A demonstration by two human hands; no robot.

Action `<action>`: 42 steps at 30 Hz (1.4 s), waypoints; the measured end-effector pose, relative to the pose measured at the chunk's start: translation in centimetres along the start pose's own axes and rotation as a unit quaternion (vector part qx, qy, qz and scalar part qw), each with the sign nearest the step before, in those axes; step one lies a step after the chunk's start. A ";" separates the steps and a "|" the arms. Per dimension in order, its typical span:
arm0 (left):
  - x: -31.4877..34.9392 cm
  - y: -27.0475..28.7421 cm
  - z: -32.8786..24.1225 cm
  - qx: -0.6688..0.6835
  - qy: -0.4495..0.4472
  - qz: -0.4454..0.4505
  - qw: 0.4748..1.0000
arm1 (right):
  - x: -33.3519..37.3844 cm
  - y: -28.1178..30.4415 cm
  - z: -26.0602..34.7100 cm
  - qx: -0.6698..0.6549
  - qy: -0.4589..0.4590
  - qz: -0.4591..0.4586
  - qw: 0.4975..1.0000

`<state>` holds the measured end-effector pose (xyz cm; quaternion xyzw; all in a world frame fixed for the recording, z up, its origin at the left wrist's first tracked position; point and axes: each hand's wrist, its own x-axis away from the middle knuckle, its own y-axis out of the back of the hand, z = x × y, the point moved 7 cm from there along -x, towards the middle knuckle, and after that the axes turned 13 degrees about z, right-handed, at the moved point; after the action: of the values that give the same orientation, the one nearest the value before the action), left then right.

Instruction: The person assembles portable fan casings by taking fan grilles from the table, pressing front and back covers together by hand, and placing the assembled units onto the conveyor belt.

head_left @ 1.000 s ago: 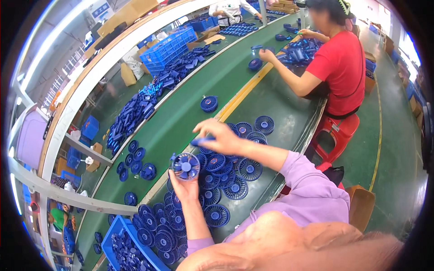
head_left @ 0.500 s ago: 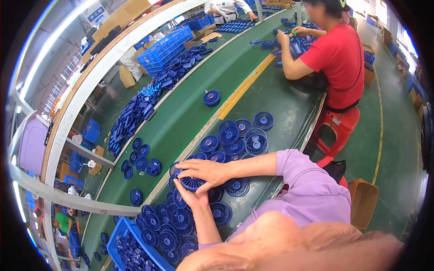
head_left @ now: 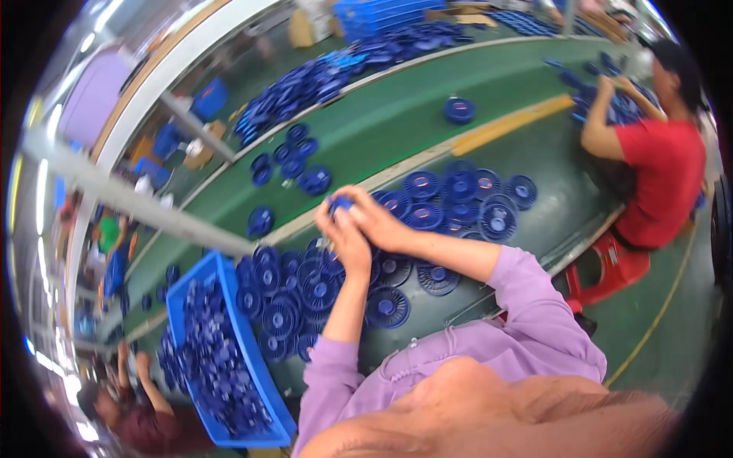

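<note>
My left hand (head_left: 349, 243) and my right hand (head_left: 380, 225) meet above the near side of the green workbench, closed around a small round dark blue plastic part (head_left: 340, 204). Only its top shows between the fingers; the rest is hidden. Just below and left of my hands lies a heap of round blue slotted covers (head_left: 319, 290), like small fan grilles. More such covers (head_left: 460, 186) are piled to the right of my right hand, some with a copper-coloured centre.
A blue bin (head_left: 252, 382) full of small dark blue pieces stands at the near left. Assembled blue round units (head_left: 314, 180) sit on the green conveyor belt (head_left: 382, 145). A grey metal post (head_left: 137, 191) crosses at left. Co-workers sit at the right (head_left: 660, 168) and lower left (head_left: 145, 424).
The view has swung left, showing more of the blue bin and a co-worker at lower left. My right hand no longer lies flat over the part; both hands now close together around it.
</note>
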<state>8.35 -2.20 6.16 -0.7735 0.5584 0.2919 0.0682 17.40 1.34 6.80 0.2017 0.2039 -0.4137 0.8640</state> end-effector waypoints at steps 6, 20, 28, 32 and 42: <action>-5.4 -0.4 5.5 -0.173 0.011 0.221 0.960 | -3.9 8.1 -7.5 0.129 -0.084 -0.047 0.987; -13.2 1.9 20.6 -0.311 0.204 0.192 0.908 | -15.2 12.4 -18.1 0.486 -0.122 0.074 0.862; -12.5 3.6 19.9 -0.296 0.126 0.132 0.938 | -21.5 7.2 -26.6 0.433 -0.163 0.124 0.878; -10.9 5.9 19.6 0.101 0.220 0.071 0.968 | -21.0 7.4 -25.6 0.492 -0.099 0.117 0.857; -8.0 5.2 15.2 0.615 0.207 -0.014 0.761 | -17.4 8.0 -12.5 0.000 -0.165 0.077 0.983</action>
<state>-3.65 9.01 -0.95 -0.6153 0.6073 -0.2817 0.4161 11.48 23.43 6.85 0.1453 0.0425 -0.3740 0.9150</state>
